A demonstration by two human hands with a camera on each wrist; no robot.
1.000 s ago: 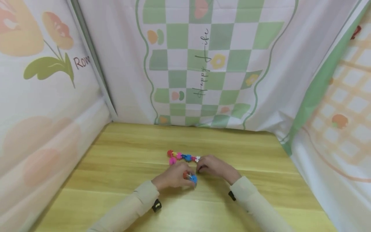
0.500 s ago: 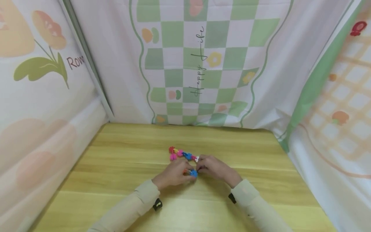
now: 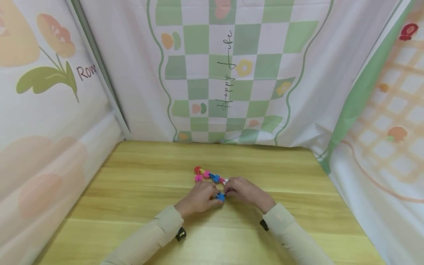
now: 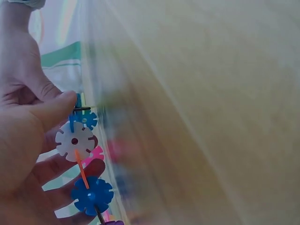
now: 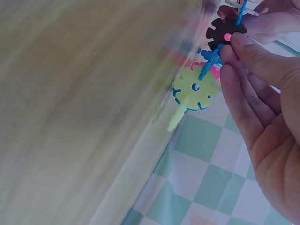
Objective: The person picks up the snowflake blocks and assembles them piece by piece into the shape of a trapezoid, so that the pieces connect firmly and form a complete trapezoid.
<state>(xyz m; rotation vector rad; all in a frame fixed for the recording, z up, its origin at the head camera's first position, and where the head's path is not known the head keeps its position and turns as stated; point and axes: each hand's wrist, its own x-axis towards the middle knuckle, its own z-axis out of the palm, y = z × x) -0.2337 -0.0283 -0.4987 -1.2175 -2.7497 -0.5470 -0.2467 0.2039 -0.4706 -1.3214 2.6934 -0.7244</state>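
Note:
Notched plastic snowflake discs are slotted together into a colourful chain [image 3: 215, 178], part of which lies on the table beyond the hands. My left hand [image 3: 198, 198] pinches a blue disc [image 3: 220, 197] between thumb and fingers. Along that hand's fingers, in the left wrist view, hang a white disc [image 4: 75, 141], an edge-on orange disc [image 4: 81, 169] and a darker blue disc [image 4: 92, 196]. My right hand [image 3: 246, 192] pinches a black disc [image 5: 227, 33] with thumb and forefinger, close against the left fingertips. Below it hang blue and pale yellow discs [image 5: 196, 88].
The wooden table [image 3: 212, 235] stretches around both hands. White printed curtains stand on its sides, with a green-checked curtain [image 3: 232, 92] along the back edge. The chain's far end has a red disc [image 3: 197, 170] and a pink disc [image 3: 198, 178].
My left hand has shifted slightly away from me, bringing its blue disc up to the right fingertips. The chain's far end has slid a little farther back. The right hand stays nearly in place.

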